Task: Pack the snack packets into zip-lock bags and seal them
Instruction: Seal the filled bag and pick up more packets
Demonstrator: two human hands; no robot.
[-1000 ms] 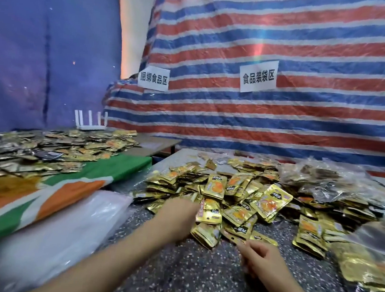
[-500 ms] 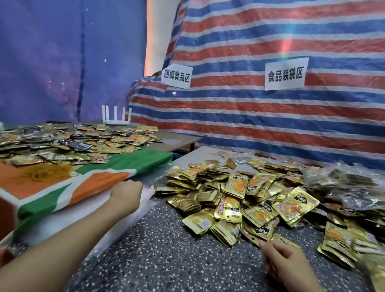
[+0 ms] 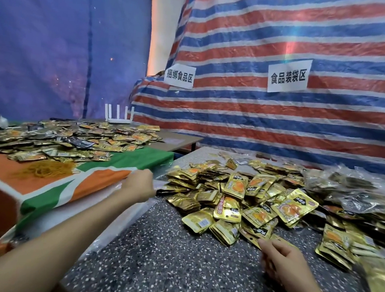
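- On the speckled table (image 3: 166, 259), your right hand (image 3: 281, 261) rests curled beside the packets (image 3: 240, 195); grip unclear.
- Your left hand (image 3: 139, 183) reaches the bags (image 3: 121, 218), closed; contents cannot be told.

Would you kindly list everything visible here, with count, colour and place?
gold foil snack packets: large heap, gold with orange print, speckled table centre
second spread of snack packets: many, gold and dark, left table
clear filled bags: several, transparent, right of the heap
yellow rubber bands: a pile, on the orange-green cloth
white router: one, far end of the left table
paper signs: two, white, on the striped tarp
left hand: at the cloth's edge
right hand: at the heap's near edge
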